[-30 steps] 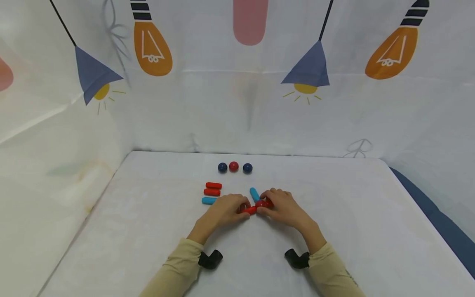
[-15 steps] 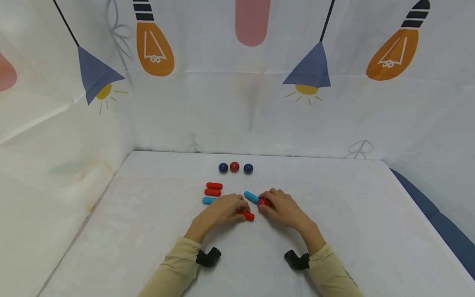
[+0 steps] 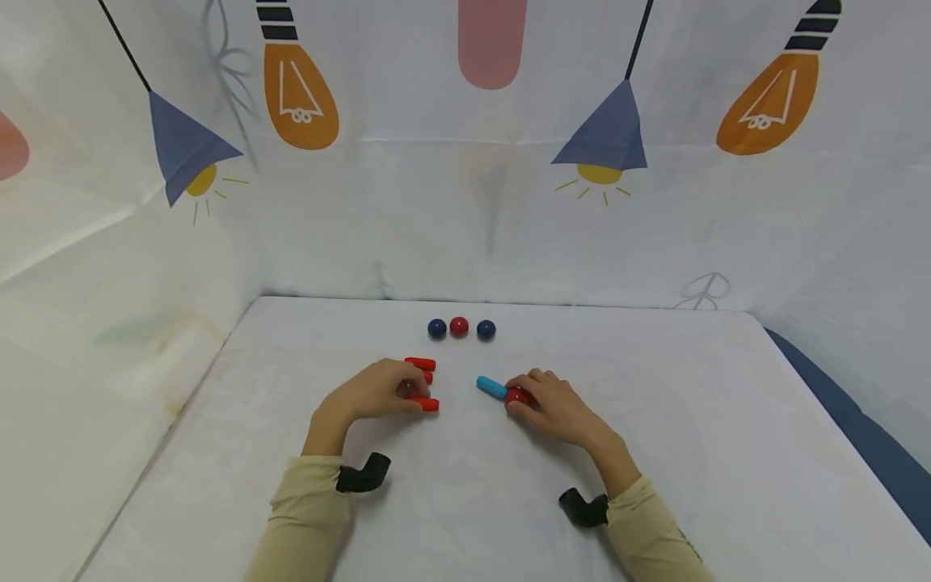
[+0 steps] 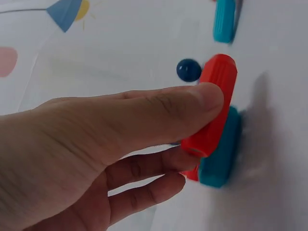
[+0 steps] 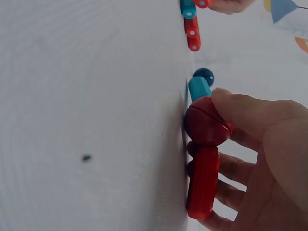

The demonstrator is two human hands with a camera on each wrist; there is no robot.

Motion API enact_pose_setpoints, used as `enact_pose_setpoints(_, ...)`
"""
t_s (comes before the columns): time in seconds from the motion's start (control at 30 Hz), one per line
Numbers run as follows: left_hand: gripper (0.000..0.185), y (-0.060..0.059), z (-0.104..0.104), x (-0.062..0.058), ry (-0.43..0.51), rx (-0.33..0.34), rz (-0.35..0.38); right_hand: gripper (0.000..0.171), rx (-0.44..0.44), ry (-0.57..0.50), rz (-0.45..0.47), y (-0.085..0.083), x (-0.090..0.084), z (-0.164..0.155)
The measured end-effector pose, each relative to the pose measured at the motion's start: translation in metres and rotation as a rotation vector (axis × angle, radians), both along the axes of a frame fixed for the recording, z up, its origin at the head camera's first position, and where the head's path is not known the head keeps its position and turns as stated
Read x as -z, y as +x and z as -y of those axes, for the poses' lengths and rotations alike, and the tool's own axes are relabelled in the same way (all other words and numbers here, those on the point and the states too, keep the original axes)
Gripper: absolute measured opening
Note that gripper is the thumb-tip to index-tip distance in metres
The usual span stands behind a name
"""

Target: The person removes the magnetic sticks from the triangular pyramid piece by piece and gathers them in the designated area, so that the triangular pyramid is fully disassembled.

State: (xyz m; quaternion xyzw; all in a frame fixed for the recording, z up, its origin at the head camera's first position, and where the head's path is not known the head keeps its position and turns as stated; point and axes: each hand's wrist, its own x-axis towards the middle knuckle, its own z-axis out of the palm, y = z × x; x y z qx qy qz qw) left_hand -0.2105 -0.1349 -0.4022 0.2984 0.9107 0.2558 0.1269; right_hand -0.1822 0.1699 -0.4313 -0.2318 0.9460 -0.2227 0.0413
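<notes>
In the head view my left hand (image 3: 374,396) is at the left group of rods. It pinches a red ridged rod (image 4: 219,72) between thumb and fingers, close over a blue rod (image 4: 221,163). Two more red rods (image 3: 420,364) lie just behind, partly covered by the hand. My right hand (image 3: 560,412) grips a red ball (image 5: 204,122) low at the tabletop. From that ball a blue rod (image 3: 490,386) points out to the left and back. Another red rod (image 5: 203,183) meets the ball, under my right fingers.
At the back of the white table (image 3: 655,388) sits a row of balls: a dark blue ball (image 3: 436,328), a red ball (image 3: 459,326) and another dark blue ball (image 3: 486,329). Behind the table hangs a white printed sheet (image 3: 422,202).
My left hand has drawn away from the red ball, carrying the red rod leftward to the other rods. The blue rod at the ball has swung left; my right hand has stayed nearly in place.
</notes>
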Motion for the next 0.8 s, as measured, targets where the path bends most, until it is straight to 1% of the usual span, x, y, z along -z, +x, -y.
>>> enact_pose_setpoints(0.13, 0.011, -0.003, 0.012, 0.0, 0.002, -0.029, 0.033, 0.033, 0.002, 0.003, 0.007, 0.0, 0.001, -0.001)
enact_pose_setpoints(0.27, 0.012, -0.005, 0.014, 0.004, -0.006, -0.055, 0.066, 0.034, 0.006, 0.001, 0.012, 0.0, 0.001, -0.001)
enact_pose_setpoints(0.43, 0.013, -0.007, 0.014, 0.007, -0.009, -0.079, 0.069, 0.034, 0.01, 0.004, 0.019, -0.001, 0.002, -0.001)
enact_pose_setpoints(0.6, 0.014, -0.007, 0.014, 0.01, 0.018, -0.106, 0.082, 0.034, 0.011, 0.003, 0.021, -0.001, 0.002, -0.001)
enact_pose_setpoints(0.8, 0.014, -0.009, 0.015, 0.014, 0.036, -0.114, 0.087, 0.035, 0.009, 0.005, 0.023, -0.002, 0.004, -0.002)
